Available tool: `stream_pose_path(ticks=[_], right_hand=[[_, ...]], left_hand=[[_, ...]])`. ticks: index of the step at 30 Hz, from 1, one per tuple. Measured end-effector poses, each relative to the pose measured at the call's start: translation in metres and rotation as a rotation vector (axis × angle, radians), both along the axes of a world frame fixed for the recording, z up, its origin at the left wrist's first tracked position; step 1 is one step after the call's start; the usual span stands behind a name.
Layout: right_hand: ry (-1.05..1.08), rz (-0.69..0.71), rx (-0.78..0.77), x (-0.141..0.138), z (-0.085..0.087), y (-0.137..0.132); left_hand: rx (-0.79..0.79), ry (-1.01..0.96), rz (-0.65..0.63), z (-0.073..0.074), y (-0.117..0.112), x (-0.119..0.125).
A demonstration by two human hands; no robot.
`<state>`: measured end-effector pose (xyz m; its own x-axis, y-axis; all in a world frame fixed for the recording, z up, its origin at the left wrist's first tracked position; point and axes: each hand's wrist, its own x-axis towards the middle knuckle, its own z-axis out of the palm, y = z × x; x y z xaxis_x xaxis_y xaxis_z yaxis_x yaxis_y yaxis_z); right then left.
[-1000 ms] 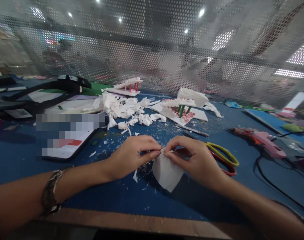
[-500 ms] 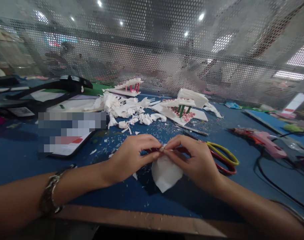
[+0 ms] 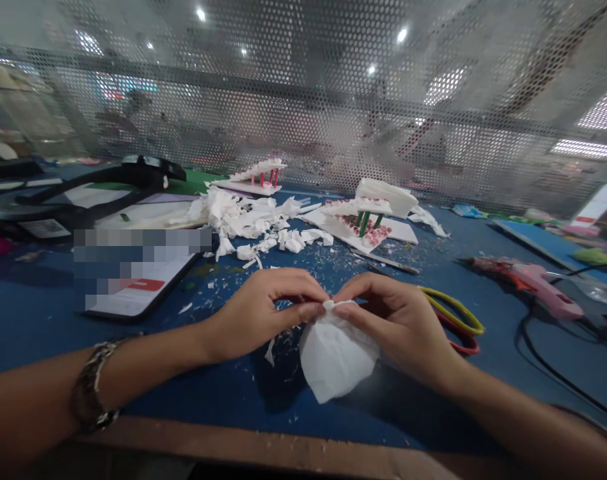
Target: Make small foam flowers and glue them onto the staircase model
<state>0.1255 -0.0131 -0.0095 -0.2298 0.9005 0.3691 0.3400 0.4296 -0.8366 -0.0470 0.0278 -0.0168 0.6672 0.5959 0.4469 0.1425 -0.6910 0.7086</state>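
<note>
A sheet of thin white tissue paper (image 3: 337,357) hangs down from the fingertips of both hands over the blue table. My left hand (image 3: 268,310) pinches its gathered top edge between thumb and fingers. Opposite, my right hand (image 3: 396,323) pinches the same edge, the two sets of fingertips nearly touching. Just beyond my right hand lie scissors (image 3: 456,310) with yellow and red handles, partly hidden by that hand. Small white scraps (image 3: 270,352) are scattered under and around the hands.
Torn white paper (image 3: 243,217) is heaped behind the hands. Two small models stand farther back, one with green posts (image 3: 365,223), one with red posts (image 3: 269,179). A phone (image 3: 138,287) lies left; a pink glue gun (image 3: 533,283) and its cord lie right. A perforated metal screen (image 3: 303,120) closes the back.
The tissue paper now shows wider and hangs slightly lower between my hands. My right hand has shifted a little to the right, and both hands still pinch the top edge.
</note>
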Motion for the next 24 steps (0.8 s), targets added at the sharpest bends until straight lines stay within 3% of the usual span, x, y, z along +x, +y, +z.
stream_pose_path(ticks=[5,9,14,17,24], right_hand=[[-0.027,-0.003,-0.044,-0.001,-0.001,-0.001],[0.012,0.024,0.025,-0.002,-0.003,0.0],[-0.123,0.03,0.259,-0.001,-0.006,-0.001],[-0.226,0.047,0.405,0.0,-0.006,-0.004],[-0.257,-0.006,0.543,0.0,-0.005,-0.011]], left_hand=[[-0.277,-0.134,0.11,-0.004,-0.002,0.002],[-0.352,-0.179,0.087,-0.006,-0.004,0.003],[-0.489,-0.251,0.069,-0.005,-0.006,0.004],[-0.605,-0.196,0.019,-0.004,-0.007,0.005],[-0.823,-0.297,-0.011,-0.009,-0.006,0.009]])
